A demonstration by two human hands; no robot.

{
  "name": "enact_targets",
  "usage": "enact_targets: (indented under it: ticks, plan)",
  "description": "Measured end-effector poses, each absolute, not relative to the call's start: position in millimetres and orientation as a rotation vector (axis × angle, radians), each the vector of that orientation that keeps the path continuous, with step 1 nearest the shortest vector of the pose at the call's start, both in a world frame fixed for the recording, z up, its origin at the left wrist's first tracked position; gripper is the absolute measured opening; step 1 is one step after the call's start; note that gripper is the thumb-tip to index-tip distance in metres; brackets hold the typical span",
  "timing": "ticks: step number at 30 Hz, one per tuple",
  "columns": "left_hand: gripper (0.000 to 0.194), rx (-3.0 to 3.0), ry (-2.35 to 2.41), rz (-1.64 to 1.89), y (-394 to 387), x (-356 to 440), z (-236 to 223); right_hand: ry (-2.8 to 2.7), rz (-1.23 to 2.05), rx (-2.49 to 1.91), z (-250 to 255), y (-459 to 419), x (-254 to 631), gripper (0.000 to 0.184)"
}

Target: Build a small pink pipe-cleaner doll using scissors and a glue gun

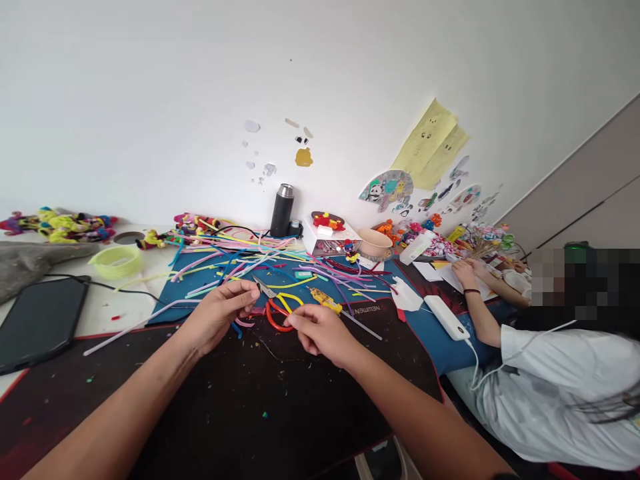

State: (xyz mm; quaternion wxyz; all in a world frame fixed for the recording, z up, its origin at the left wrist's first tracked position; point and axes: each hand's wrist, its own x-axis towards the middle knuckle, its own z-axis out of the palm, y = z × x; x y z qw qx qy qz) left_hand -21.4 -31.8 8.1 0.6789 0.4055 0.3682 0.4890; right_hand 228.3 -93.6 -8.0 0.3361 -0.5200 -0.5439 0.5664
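Observation:
My left hand [227, 310] is closed in a pinch, with a tiny dark bit showing at the fingertips that is too small to name. My right hand [320, 333] is also pinched, its thumb and finger beside the red handle loop of the scissors; what they hold is hidden. Between my hands are the scissors [271, 295], one handle yellow and one red-orange, blades pointing up-left. They appear to lie on the mat behind my fingers. Many coloured pipe cleaners [240, 260] are strewn just beyond, with a yellow tube-like item [325, 300] near my right hand.
A black flask [283, 212] stands by the wall, next to a white box [327, 240] and a peach bowl [375, 244]. At left are a dark tablet [43, 323] and a yellow coil [116, 261]. Another person's arm [480, 313] and a white power bank [447, 318] are at right.

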Motion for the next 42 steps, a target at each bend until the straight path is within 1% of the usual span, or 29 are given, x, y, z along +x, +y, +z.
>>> enact_targets:
  ticks: [5,9,19,29,42]
  plan:
    - [0.049,0.93,0.783,1.079,-34,-21,10,-1.137,1.611,-1.05,2,-74,172,0.043]
    - [0.046,0.949,0.763,1.055,-33,-20,5,-0.999,1.659,-0.963,9,-70,157,0.044]
    - [0.038,1.09,0.785,1.107,-30,-22,-4,-0.883,1.752,-0.912,11,-67,154,0.042]
    - [0.039,1.122,0.822,1.114,-31,-20,-3,-0.857,1.785,-0.889,9,-67,157,0.043]
    - [0.038,1.065,0.811,1.121,-32,-18,-1,-0.844,1.729,-0.898,10,-69,152,0.042]
